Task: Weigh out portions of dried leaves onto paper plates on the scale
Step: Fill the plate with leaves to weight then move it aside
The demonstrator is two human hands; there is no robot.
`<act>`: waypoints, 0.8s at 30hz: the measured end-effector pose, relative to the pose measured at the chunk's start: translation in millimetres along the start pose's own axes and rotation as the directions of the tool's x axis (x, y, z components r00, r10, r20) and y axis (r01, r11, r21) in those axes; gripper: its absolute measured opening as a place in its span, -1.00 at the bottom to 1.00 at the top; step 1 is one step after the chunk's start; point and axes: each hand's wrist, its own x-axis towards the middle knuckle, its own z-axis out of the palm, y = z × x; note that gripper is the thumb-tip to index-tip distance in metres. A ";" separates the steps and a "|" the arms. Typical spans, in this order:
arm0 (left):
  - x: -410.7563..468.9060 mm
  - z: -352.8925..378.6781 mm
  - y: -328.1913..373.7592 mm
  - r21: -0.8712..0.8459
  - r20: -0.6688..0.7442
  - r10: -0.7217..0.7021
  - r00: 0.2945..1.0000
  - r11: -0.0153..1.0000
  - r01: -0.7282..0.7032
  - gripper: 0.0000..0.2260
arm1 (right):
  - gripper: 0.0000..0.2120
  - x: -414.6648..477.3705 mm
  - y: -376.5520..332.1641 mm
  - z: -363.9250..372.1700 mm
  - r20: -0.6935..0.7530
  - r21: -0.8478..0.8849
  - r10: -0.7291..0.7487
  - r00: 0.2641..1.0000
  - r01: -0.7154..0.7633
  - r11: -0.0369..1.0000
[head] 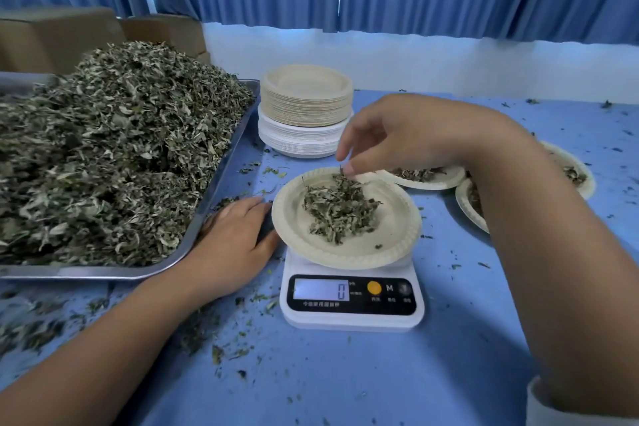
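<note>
Right hand [397,135] is pinching dried leaves [339,211] over the paper plate [397,239] on the scale [352,318], left hand [235,232] lying open-fingered on the table [345,373].

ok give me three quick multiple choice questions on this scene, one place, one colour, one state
1. Where does the left hand lie? A on the tray's leaves B flat on the table beside the scale C on a cardboard box
2. What colour are the top plates of the stack? A tan B white C blue
3. What does the scale's display show? A blank B 25 C 0
Answers: B, it rests palm down by the scale; A, tan plates top white ones; C, it reads 0.
</note>
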 end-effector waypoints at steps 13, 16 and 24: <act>0.2 2.1 -2.6 -0.011 -0.010 -0.006 1.000 1.000 0.006 -0.49 | -0.96 12.5 -10.0 27.7 0.223 0.068 -0.084 0.971 0.071 0.995; 0.2 2.4 -2.5 -0.016 -0.017 -0.010 1.000 1.000 0.009 -0.50 | -0.97 12.4 -8.7 24.8 0.144 0.100 -0.098 0.985 0.084 0.991; 0.4 2.3 -2.3 -0.018 -0.009 -0.005 1.000 1.000 0.005 -0.49 | -0.97 18.3 -5.2 31.5 0.098 0.081 -0.081 0.992 0.074 0.994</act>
